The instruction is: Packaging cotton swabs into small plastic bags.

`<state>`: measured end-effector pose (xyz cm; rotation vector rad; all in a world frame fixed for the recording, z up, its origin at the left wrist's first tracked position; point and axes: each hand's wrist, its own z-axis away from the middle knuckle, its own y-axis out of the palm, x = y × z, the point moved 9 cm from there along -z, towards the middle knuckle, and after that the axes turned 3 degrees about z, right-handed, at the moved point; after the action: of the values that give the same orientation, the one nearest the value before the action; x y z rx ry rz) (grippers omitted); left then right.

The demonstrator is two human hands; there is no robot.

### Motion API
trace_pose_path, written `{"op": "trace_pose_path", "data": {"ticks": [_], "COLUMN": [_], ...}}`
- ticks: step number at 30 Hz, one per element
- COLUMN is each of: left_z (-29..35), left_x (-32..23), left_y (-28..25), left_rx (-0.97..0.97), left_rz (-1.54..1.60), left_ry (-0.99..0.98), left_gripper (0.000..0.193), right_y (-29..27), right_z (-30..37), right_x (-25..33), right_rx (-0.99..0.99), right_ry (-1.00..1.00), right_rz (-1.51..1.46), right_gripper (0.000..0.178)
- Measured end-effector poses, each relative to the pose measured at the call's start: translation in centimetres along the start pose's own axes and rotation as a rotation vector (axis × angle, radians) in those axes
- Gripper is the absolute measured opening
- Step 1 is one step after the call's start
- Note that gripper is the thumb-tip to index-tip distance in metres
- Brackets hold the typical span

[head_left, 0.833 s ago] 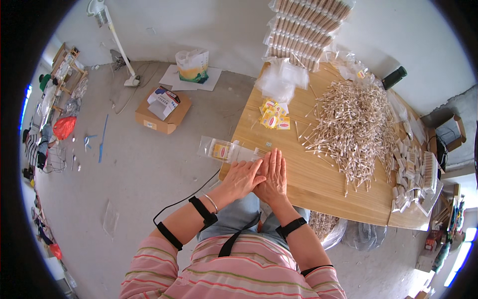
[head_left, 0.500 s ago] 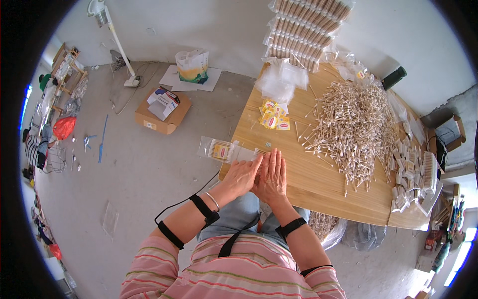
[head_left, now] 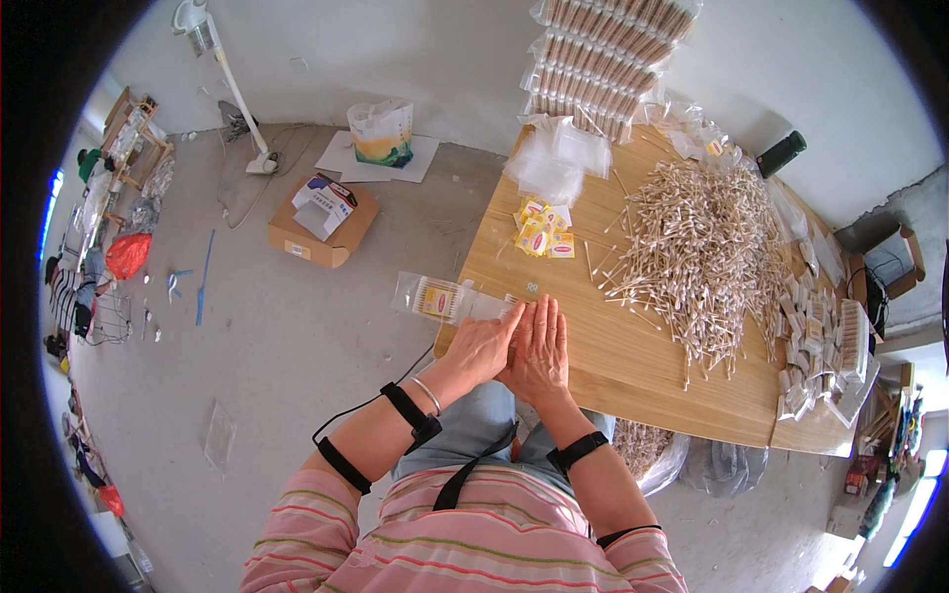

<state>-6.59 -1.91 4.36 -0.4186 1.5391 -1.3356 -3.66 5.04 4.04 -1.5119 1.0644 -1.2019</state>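
Note:
Near the table's front left edge, my left hand (head_left: pixel 476 346) leans over a row of cotton swabs (head_left: pixel 509 300), its index finger stretched out across them. Its thumb is hidden. Close against it, my right hand (head_left: pixel 539 346) lies with straight fingers side by side over the right end of the row. What sits under both palms cannot be seen. Just left of my fingers, a clear plastic bag (head_left: pixel 406 291) reaches past the table edge, with cotton swabs and a yellow card (head_left: pixel 437 299) inside.
Yellow cards (head_left: pixel 544 235) and clear bags (head_left: pixel 563 163) lie farther back. A big heap of loose cotton swabs (head_left: pixel 697 257) covers the table's right half, beside white packs (head_left: pixel 813 341). Packed swabs (head_left: pixel 603 69) stack against the wall. A cardboard box (head_left: pixel 331 237) stands on the floor.
My left index finger is straighter over the swabs, and my left forearm has shifted slightly right. My right hand stays in place.

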Motion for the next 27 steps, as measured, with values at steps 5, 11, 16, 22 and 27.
{"op": "trace_pose_path", "data": {"ticks": [5,11,16,22,27], "left_z": [-0.1,-0.3,-0.5,-0.1,0.2], "left_x": [0.0,-0.2,0.0,0.1,1.1], "left_y": [0.1,-0.2,-0.1,-0.2,-1.0], "left_rx": [0.001,0.042,0.062,-0.114,-0.174], "left_rz": [-0.003,-0.019,-0.010,0.026,0.232], "left_ry": [0.010,-0.015,-0.016,0.066,-0.004], "left_gripper": [0.058,0.059,0.055,0.048,0.045], "right_y": [-0.2,-0.2,-0.1,0.0,0.2], "right_z": [0.1,0.1,0.4,0.9,0.8], "right_x": [0.0,-0.2,-0.1,0.2,0.1], "right_rx": [-0.007,0.016,0.017,0.044,0.089], "right_ry": [0.000,0.000,-0.018,-0.036,-0.014], "right_rz": [-0.044,-0.083,-0.085,-0.051,-0.029], "right_gripper": [0.094,0.096,0.100,0.102,0.103]}}
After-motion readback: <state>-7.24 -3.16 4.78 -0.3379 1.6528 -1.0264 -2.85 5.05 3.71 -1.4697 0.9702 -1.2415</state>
